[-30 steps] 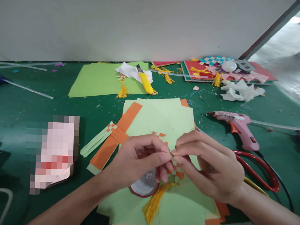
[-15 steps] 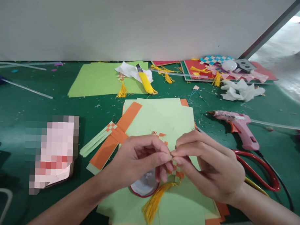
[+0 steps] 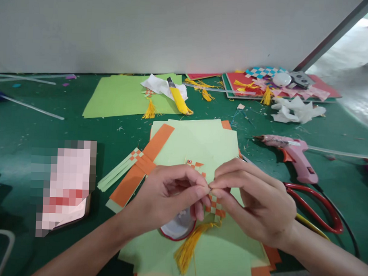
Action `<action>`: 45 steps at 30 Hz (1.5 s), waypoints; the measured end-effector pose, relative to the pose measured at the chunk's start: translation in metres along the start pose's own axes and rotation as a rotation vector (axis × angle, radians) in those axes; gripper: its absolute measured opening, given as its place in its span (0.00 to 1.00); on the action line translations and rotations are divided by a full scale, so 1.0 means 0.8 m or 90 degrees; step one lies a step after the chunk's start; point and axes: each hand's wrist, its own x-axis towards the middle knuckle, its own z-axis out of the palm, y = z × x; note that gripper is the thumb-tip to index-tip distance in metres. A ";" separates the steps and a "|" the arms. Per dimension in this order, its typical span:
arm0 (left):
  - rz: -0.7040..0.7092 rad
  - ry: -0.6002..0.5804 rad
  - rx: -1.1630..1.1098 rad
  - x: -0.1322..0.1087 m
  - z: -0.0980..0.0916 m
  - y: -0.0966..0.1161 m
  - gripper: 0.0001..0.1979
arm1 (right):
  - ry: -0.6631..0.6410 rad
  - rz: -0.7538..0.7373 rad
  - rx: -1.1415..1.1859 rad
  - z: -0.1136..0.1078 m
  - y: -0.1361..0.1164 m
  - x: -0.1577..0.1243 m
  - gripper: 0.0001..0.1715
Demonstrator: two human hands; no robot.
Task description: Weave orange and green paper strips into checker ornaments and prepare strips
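Observation:
My left hand (image 3: 176, 196) and my right hand (image 3: 254, 201) meet fingertip to fingertip, both pinching something tiny that I cannot make out. Below them lies a woven orange-and-green paper piece (image 3: 216, 206), partly hidden by the hands, with a yellow tassel (image 3: 187, 249) at its lower end. A shallow white dish with a red rim (image 3: 177, 230) sits under my left hand, holding a few small pale bits. All of this rests on stacked light green paper sheets (image 3: 196, 142). Left of the hands, orange paper strips (image 3: 124, 188) cross a bundle of green strips (image 3: 118, 172).
A pink glue gun (image 3: 295, 154) and red-handled scissors (image 3: 317, 207) lie at the right. A phone (image 3: 69, 190), partly pixelated, is at the left. Toward the wall are a yellow cutter (image 3: 179, 97), crumpled tissue (image 3: 296, 110) and red sheets (image 3: 234, 83) bearing woven pieces.
Both hands stay pinched together at nearly the same spot. My right hand has shifted slightly left; otherwise the scene looks the same.

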 end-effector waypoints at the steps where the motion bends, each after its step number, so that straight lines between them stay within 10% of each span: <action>1: 0.001 0.001 0.008 -0.001 0.000 -0.001 0.06 | 0.000 0.001 0.005 0.000 0.000 0.000 0.09; 34: 0.176 -0.004 0.448 0.001 -0.011 0.014 0.05 | -0.092 0.113 0.050 0.004 0.004 -0.001 0.08; 45: 0.157 -0.044 0.487 0.003 -0.014 0.020 0.04 | -0.201 0.333 0.201 -0.003 0.004 0.000 0.06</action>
